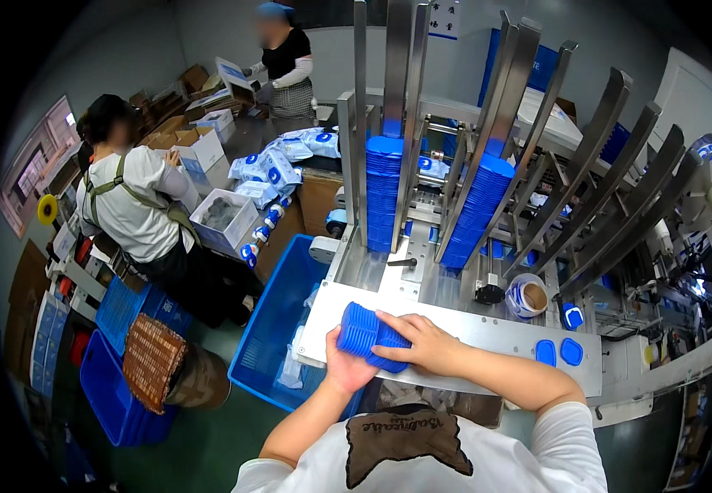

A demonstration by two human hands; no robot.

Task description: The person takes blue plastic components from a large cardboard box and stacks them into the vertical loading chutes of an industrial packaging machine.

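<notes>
Head view, left to right: blue bins on the floor, look nested; contents can't be made out. Drum right beside them, brown woven piece tilted against and over its top. Co-worker in white shirt stands behind these, next to an open white box holding a loose grey pile, material unclear. Past that, light-blue soft packs heaped on the dark table. Nearer, a big blue basket with a few pale packs or film pieces inside, partly hidden by the plate and the left arm.

Left hand is cupped, part-closed, around the lower left of a held stack of blue lids; some fingers hidden behind it. Stack is tilted, over the left end of the metal plate; can't tell if it touches. Behind it, left magazine slot carries a tall column of lids between metal uprights. Right hand is part-open, fingers spread across the stack's right side. Beyond it, a second slot with a leaning column. Then a white roll with brown core, and two loose lids flat on the plate's right end.
</notes>
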